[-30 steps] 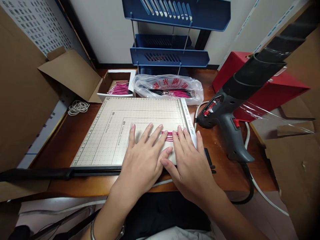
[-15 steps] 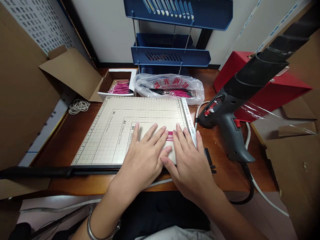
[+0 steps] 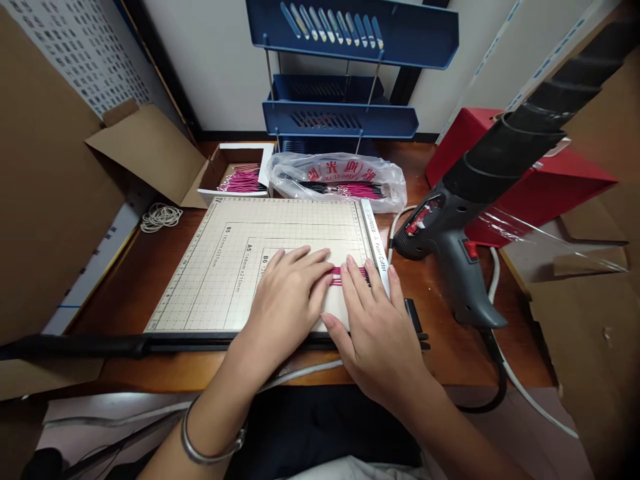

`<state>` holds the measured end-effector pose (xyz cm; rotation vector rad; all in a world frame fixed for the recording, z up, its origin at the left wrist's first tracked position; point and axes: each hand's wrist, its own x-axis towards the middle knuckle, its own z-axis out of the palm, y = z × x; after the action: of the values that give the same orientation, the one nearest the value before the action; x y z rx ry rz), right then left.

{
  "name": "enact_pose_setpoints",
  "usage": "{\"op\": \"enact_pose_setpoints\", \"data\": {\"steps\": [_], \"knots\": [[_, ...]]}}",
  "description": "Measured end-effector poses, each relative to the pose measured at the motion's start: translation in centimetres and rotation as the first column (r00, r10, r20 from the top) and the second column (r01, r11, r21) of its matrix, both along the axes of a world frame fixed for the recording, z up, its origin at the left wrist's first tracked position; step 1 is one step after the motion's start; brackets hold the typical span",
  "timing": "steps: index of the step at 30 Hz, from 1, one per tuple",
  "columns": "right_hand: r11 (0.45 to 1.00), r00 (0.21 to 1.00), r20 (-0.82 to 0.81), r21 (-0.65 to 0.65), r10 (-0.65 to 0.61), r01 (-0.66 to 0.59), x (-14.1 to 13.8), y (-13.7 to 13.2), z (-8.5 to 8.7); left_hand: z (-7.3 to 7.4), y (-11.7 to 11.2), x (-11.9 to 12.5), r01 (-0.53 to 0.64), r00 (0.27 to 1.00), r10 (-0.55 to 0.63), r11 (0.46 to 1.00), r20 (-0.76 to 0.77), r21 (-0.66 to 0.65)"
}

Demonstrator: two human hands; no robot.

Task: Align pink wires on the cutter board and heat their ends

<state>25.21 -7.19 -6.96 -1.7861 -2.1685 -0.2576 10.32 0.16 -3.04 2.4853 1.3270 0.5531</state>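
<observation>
Several thin magenta wires (image 3: 337, 281) with dark right ends lie side by side on the gridded board of a paper cutter (image 3: 205, 267). Over them rests my right hand (image 3: 379, 317), palm down, its fingers stretched out and apart. My left hand (image 3: 284, 293) lies on the board to the left, fingers spread and a little bent, with index finger and thumb tips at the wires' left ends. Parts of the wires are hidden under both hands. The cutter's black handle (image 3: 85, 346) lies along the board's near edge.
Behind the board are a small box (image 3: 211, 179) and a plastic bag (image 3: 290, 175), both with magenta wires. A blue rack (image 3: 340, 119) stands behind. A heat gun (image 3: 457, 247) and red box (image 3: 575, 175) are right; a coiled white cord (image 3: 161, 217) lies left.
My left hand has shifted slightly left and its fingers have bent and drawn in. My right hand's fingers have moved back a little, and more of the wires shows. The camera view has tilted slightly.
</observation>
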Motion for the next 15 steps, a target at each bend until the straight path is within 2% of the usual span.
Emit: {"op": "enact_pose_setpoints", "data": {"steps": [10,15], "knots": [[1.0,1.0,0.02,0.022,-0.008,0.007,-0.04,0.17,-0.21,-0.62,0.05,0.73,-0.055,0.995,0.056,0.998,0.087,-0.006],[0.999,0.999,0.035,0.036,-0.009,0.007,-0.13,0.19,-0.14,-0.7,0.41,0.61,-0.051,0.996,0.052,0.999,0.073,-0.011]]}}
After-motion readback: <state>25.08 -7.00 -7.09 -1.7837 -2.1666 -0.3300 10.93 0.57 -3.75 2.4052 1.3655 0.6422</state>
